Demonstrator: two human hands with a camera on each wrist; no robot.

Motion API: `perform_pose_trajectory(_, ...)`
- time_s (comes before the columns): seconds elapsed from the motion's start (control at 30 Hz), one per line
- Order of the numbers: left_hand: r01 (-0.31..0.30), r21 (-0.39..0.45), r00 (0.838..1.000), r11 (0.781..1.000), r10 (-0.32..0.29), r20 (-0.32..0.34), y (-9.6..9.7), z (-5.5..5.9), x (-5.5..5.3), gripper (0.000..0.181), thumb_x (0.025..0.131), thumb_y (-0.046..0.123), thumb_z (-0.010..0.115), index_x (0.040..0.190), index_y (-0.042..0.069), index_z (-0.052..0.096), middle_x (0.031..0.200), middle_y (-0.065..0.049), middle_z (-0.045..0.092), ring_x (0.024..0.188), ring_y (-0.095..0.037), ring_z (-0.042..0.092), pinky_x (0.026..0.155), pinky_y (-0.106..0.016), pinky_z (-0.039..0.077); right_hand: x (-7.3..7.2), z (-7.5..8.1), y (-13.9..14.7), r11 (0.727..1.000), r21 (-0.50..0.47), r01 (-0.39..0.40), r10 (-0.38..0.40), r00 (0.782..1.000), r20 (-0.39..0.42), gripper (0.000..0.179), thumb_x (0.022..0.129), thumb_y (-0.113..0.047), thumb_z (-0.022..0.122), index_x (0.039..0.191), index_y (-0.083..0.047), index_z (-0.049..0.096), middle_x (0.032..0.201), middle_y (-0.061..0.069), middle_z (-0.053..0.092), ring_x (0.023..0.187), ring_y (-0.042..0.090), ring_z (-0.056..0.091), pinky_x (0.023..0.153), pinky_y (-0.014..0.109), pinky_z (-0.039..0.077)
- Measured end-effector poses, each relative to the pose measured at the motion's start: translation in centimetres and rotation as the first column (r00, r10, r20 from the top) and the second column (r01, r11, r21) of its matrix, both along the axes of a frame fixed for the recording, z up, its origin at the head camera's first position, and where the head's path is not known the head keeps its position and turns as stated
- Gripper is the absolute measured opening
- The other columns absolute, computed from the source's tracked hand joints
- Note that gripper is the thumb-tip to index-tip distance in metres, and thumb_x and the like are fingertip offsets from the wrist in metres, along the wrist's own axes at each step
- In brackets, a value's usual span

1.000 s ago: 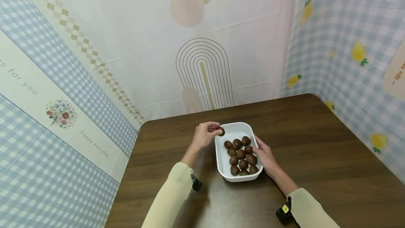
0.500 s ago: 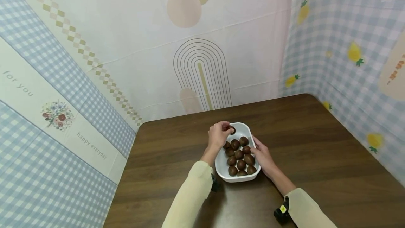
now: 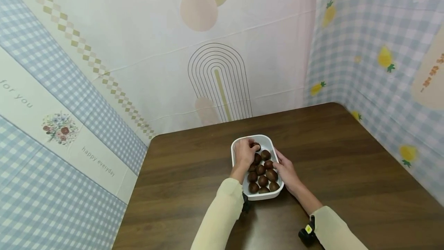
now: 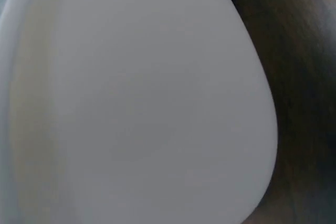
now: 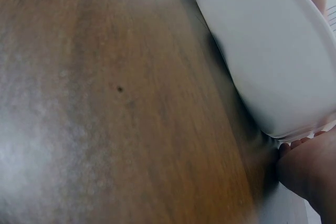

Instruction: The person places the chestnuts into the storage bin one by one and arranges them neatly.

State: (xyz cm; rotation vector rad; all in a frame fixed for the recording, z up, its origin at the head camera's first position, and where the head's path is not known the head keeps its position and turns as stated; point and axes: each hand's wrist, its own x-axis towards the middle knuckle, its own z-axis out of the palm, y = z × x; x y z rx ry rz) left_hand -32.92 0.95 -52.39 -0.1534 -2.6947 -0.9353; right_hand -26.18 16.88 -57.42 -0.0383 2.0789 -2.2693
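Note:
A white rectangular dish (image 3: 234,147) with rounded corners holds several brown, roundish, glossy pieces (image 3: 271,175); their exact kind is not clear. My left hand (image 3: 244,152) reaches inside over the far left part of the dish. Its thumb and fingers pinch one brown roundish piece (image 3: 256,147) near the far end. On the dish's right side, my right hand (image 3: 287,171) grips the wall, thumb over the rim and other fingers outside. Close up, the left wrist view has the dish's outer wall (image 4: 168,98). Fingers of the right hand (image 5: 312,174) touch the dish's edge in the right wrist view.
The dish stands on a dark brown wooden table (image 3: 187,173). A pale printed cloth (image 3: 156,49) hangs behind it, and blue checked cloth (image 3: 367,88) hangs on both sides. Both forearms wear pale yellow sleeves (image 3: 222,211), with small black wrist cameras (image 3: 306,234).
My left hand has moved right and down into the dish, bringing the brown piece from above the left rim to the far end. The right hand keeps its grip on the wall.

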Motion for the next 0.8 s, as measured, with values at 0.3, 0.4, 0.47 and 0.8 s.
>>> perform_pose_trajectory(0.3, 0.025, -0.02, 0.997, 0.999, -0.023, 0.069, -0.1, -0.8, -0.2, 0.012, 0.09, 0.017, 0.087, 0.1, 0.011, 0.084, 0.098, 0.0, 0.081, 0.099, -0.023, 0.075, 0.088, -0.039, 0.057, 0.1, 0.0, -0.1, 1.0, -0.002, 0.017, -0.017, 1.0, -0.018, 0.068, 0.102, 0.006, 0.045, 0.167, -0.007, 0.032, 0.168, 0.02, 0.036, 0.15, 0.033, 0.038, 0.096, 0.007, 0.039)
perform_pose_trajectory(0.4, 0.065, -0.051, 0.997, 0.997, -0.062, 0.052, -0.6, -0.6, -0.2, 0.01, 0.093, 0.014, 0.082, 0.102, 0.011, 0.084, 0.098, 0.0, 0.081, 0.098, -0.021, 0.074, 0.088, -0.036, 0.057, 0.0, -0.1, -0.2, 1.0, -0.008, 0.012, -0.012, 1.0, -0.019, 0.069, 0.101, 0.007, 0.045, 0.167, -0.006, 0.031, 0.168, 0.02, 0.036, 0.149, 0.034, 0.039, 0.096, 0.008, 0.04)
perform_pose_trajectory(0.47, 0.091, -0.062, 0.995, 0.994, -0.087, 0.053, -1.0, -0.3, -0.2, 0.012, 0.095, 0.012, 0.079, 0.106, 0.011, 0.084, 0.097, 0.0, 0.08, 0.096, -0.02, 0.073, 0.088, -0.034, 0.056, 0.0, -0.1, -0.1, 1.0, -0.008, 0.014, -0.014, 1.0, -0.02, 0.069, 0.101, 0.008, 0.045, 0.167, -0.006, 0.031, 0.168, 0.02, 0.036, 0.149, 0.034, 0.038, 0.097, 0.008, 0.039)
perform_pose_trajectory(0.8, 0.105, -0.206, 0.994, 0.973, -0.1, 0.032, -2.6, 1.5, 0.1, 0.024, 0.103, 0.013, 0.071, 0.125, 0.015, 0.079, 0.12, -0.005, 0.079, 0.111, -0.025, 0.074, 0.094, -0.04, 0.059, 0.1, -0.2, -0.1, 1.0, -0.004, -0.004, 0.004, 1.0, -0.016, 0.067, 0.104, 0.006, 0.044, 0.168, -0.006, 0.028, 0.17, 0.02, 0.03, 0.153, 0.033, 0.033, 0.099, 0.007, 0.036)
